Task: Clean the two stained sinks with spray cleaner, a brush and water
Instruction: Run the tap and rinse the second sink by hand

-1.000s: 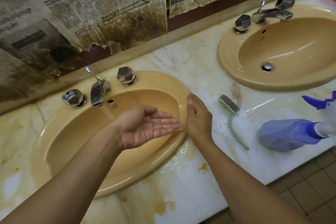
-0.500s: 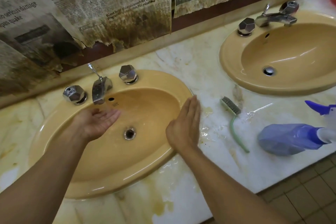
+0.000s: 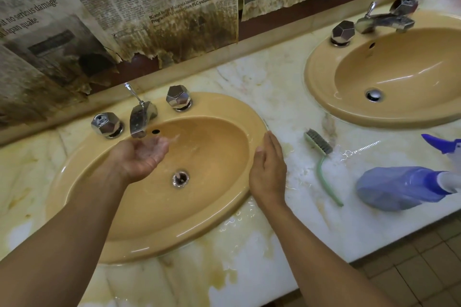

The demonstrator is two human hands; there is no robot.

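Two tan oval sinks are set in a stained marble counter (image 3: 249, 269): the near sink (image 3: 154, 244) on the left, the far sink (image 3: 321, 90) at upper right. My left hand (image 3: 139, 157) is cupped palm up under the near sink's chrome spout (image 3: 141, 119), catching water. My right hand (image 3: 269, 172) lies flat and open on the near sink's right rim. A green-handled brush (image 3: 321, 157) lies on the wet counter between the sinks. A blue spray bottle (image 3: 404, 187) lies on its side at the right edge.
Chrome faceted knobs (image 3: 107, 124) (image 3: 178, 99) flank the near spout; the far sink has its own tap (image 3: 384, 20). Stained newspaper (image 3: 149, 7) covers the wall behind. Brown floor tiles (image 3: 411, 269) show beyond the counter's front edge.
My left hand moved from the bowl's middle back under the spout and now cups water. My right hand turned from edge-on to flat on the rim.
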